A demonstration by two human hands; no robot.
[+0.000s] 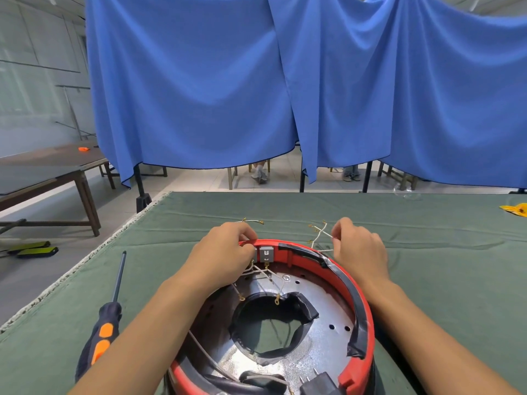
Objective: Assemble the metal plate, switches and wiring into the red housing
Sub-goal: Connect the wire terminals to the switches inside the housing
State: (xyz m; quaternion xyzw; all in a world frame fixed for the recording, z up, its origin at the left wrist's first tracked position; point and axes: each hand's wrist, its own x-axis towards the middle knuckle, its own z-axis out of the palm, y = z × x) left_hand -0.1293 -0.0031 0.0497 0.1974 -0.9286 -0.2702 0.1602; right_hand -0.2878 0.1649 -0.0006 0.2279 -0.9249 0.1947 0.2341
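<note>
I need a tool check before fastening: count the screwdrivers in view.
1. The screwdriver lies on the green cloth left of the red housing, beside the left forearm, tip pointing away. Others may be hidden behind the arms or housing.

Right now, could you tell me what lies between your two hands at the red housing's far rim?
In the head view, a grey switch block sits between left hand and right hand.
</note>
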